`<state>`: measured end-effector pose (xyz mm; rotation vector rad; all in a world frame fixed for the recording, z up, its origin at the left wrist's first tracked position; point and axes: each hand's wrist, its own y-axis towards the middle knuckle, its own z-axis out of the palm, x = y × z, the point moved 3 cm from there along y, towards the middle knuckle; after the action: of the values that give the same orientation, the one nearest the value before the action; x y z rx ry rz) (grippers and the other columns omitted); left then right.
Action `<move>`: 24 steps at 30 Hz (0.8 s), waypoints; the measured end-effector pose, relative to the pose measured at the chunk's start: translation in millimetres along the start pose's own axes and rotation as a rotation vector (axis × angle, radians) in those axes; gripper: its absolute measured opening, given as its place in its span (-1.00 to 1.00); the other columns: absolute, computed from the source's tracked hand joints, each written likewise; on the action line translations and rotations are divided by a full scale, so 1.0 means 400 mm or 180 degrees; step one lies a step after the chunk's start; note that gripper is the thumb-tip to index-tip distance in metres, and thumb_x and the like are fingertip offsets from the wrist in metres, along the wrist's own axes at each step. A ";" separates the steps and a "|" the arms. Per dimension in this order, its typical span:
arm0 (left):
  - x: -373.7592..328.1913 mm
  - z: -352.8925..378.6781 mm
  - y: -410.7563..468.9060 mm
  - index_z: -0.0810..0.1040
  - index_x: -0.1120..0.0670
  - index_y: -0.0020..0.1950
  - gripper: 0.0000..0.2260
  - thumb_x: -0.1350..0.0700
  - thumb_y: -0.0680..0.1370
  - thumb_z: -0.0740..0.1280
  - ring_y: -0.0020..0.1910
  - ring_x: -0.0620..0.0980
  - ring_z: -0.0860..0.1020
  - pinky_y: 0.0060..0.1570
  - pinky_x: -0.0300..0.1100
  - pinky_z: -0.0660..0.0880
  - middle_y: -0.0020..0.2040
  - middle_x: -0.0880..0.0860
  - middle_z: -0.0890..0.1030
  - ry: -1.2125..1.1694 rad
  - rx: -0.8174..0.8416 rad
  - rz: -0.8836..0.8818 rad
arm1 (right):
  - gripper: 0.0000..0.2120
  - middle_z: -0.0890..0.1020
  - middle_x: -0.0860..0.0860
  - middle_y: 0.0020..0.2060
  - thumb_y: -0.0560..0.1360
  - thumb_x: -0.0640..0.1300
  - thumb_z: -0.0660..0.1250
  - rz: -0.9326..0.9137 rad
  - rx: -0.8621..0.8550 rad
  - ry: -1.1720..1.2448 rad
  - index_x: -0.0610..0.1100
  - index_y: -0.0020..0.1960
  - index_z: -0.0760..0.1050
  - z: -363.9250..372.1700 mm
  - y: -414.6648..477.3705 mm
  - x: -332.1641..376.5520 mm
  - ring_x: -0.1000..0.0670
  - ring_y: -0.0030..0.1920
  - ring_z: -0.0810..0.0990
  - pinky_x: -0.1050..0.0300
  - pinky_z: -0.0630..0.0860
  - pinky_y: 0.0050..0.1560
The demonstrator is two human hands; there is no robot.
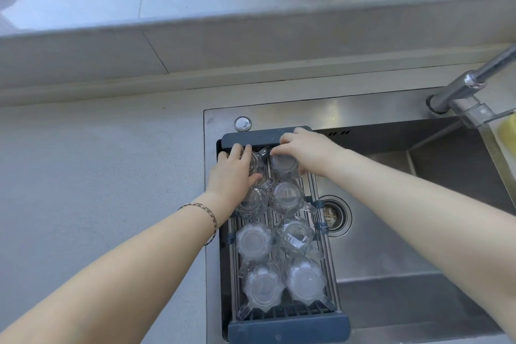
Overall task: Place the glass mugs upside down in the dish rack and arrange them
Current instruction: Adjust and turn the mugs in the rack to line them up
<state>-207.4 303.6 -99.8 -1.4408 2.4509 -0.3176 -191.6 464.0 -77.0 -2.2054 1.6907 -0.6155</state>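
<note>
Glass mugs are filling a dish rack (pixel 284 324) that is sitting across the left side of a steel sink (pixel 391 246), and we are reaching in with both hands at its far end. Eight mugs are standing upside down, bases up, in two columns of four. We are pressing our left hand (pixel 233 176) over the far-left mug (pixel 255 163), fingers curled around its sides and thumb against its near side, so the hand is wrapped closed on the glass. We are laying our right hand (pixel 303 148) over the far-right mug (pixel 284 166), fingers bent down along its far and left sides; the hand is partly closed on that mug, though we cannot tell how firmly it is gripping.

The two far mugs are standing just beside each other and close to the rack's dark blue far edge (pixel 251 137). The mugs behind them, toward us, are touching or nearly touching their neighbours, and several handles are poking outward toward the rack's side rails. One handle in the second row (pixel 308 207) is reaching the right rail. Little free room is showing inside the rack.

To the right of the rack, the sink basin is lying open around the drain (pixel 332 215). To the left, the grey counter (pixel 97 176) is running bare up to the sink's rim. A faucet (pixel 472 87) is angling over the sink's far right corner. A thin bracelet (pixel 208 215) is circling our left wrist.
</note>
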 end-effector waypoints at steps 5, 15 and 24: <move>-0.007 0.003 -0.001 0.08 0.11 0.50 -0.40 -0.10 0.56 0.21 0.22 0.15 0.37 0.01 -0.06 0.49 0.39 0.10 0.28 0.0013 -0.0011 -0.0022 | -0.39 0.38 -0.06 0.31 0.42 -0.39 0.29 0.0527 -0.0252 0.0696 -0.02 0.39 0.26 0.038 0.003 0.033 -0.16 0.24 0.32 -0.08 0.49 0.12; -0.004 0.001 0.004 0.10 0.11 0.49 -0.39 -0.10 0.55 0.24 0.24 0.15 0.37 0.09 -0.04 0.48 0.38 0.10 0.30 -0.0147 -0.0019 -0.0026 | -0.29 0.31 -0.16 0.22 0.26 0.25 0.44 0.2260 -0.1083 0.1196 -0.05 0.27 0.32 0.089 -0.005 0.070 -0.19 0.22 0.28 0.01 0.47 0.08; 0.008 -0.014 0.014 0.12 0.08 0.49 -0.35 -0.08 0.50 0.32 0.25 0.13 0.38 0.06 -0.05 0.48 0.37 0.08 0.31 -0.0236 0.0094 0.0043 | -0.35 0.45 -0.11 0.10 0.24 0.02 0.49 0.1214 -0.1181 0.1605 -0.10 0.28 0.42 0.062 -0.047 0.019 -0.11 0.15 0.43 0.00 0.48 0.12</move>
<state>-215.3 303.8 -96.7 -1.3979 2.3863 -0.2910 -162.0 461.0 -88.2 -1.9569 2.5864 -0.8592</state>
